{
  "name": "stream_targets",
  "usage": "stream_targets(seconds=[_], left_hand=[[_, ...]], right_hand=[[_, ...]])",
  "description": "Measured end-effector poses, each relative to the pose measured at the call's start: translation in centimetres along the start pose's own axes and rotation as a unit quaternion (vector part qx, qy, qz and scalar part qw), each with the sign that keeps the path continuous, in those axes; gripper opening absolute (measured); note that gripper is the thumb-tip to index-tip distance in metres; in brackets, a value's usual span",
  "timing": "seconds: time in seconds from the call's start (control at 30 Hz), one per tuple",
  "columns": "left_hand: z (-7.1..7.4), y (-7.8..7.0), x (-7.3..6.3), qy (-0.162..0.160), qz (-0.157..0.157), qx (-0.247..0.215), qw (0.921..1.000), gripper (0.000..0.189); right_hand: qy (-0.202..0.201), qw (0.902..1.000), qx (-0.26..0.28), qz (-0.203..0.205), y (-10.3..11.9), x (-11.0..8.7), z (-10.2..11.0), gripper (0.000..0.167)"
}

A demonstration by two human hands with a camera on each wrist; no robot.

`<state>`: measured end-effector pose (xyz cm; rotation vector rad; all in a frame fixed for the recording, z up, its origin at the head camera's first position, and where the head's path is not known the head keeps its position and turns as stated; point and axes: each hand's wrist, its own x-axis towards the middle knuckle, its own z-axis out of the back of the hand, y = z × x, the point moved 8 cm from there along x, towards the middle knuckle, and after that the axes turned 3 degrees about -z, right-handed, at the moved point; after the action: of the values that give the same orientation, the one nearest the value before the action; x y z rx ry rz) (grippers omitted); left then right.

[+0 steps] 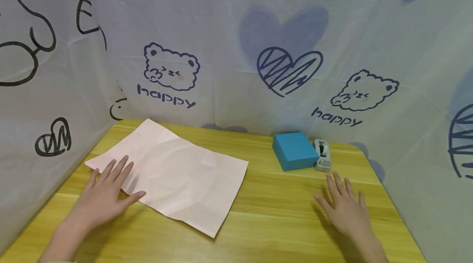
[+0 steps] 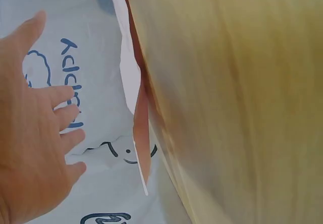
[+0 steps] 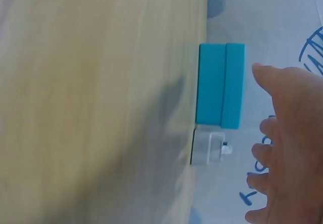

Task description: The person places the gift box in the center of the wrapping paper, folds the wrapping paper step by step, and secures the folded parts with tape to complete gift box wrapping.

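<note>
My left hand (image 1: 105, 195) hovers with spread fingers over the near left edge of a pale pink sheet of paper (image 1: 177, 172). In the left wrist view the sheet (image 2: 130, 67) has a raised, bent edge, and the hand (image 2: 35, 128) is apart from it. My right hand (image 1: 345, 209), fingers spread and holding nothing, is above the table's right side. Just beyond it stand a blue lidded box (image 1: 295, 151) and a white tape dispenser (image 1: 322, 156), side by side. The right wrist view shows the box (image 3: 212, 85) and dispenser (image 3: 207, 147) beyond the hand (image 3: 292, 138).
A yellow wood-grain table (image 1: 269, 222) spans the front. White cloth (image 1: 221, 29) printed with bears and hearts hangs behind and along both sides. The paper covers much of the table's left half; the box and dispenser stand by the back edge.
</note>
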<state>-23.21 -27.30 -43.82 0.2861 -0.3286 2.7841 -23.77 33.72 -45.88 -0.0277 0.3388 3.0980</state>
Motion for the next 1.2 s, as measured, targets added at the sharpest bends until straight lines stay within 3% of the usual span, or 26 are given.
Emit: stream_targets(seconds=[0.3,0.43,0.63,0.83,1.03,1.2], left_hand=[[1.3,-0.8,1.5,-0.032,-0.042,-0.014,0.9985,0.086],[1.2,-1.3,2.7,-0.017,-0.065,-0.025,0.9974,0.084],[0.5,-1.7,4.4,0.018,-0.085,-0.031,0.9957,0.086],[-1.3,-1.5,5.6,0.06,-0.091,-0.027,0.9937,0.09],[-3.2,-1.6,6.9,0.101,-0.102,-0.008,0.9896,0.093],[-4.3,-2.1,7.8,0.13,-0.122,0.014,0.9839,0.096]], right_hand=[[-0.074,0.9951,0.035,0.055,4.3,0.2,1.9,0.083],[-0.096,0.9899,0.037,0.098,7.5,0.5,2.1,0.079],[-0.097,0.9818,0.033,0.16,12.5,1.4,1.4,0.077],[-0.068,0.9727,0.002,0.222,17.6,2.0,-0.4,0.078],[0.01,0.9622,-0.027,0.271,22.2,1.7,-3.4,0.079],[0.062,0.946,-0.052,0.314,25.2,1.4,-5.8,0.08]])
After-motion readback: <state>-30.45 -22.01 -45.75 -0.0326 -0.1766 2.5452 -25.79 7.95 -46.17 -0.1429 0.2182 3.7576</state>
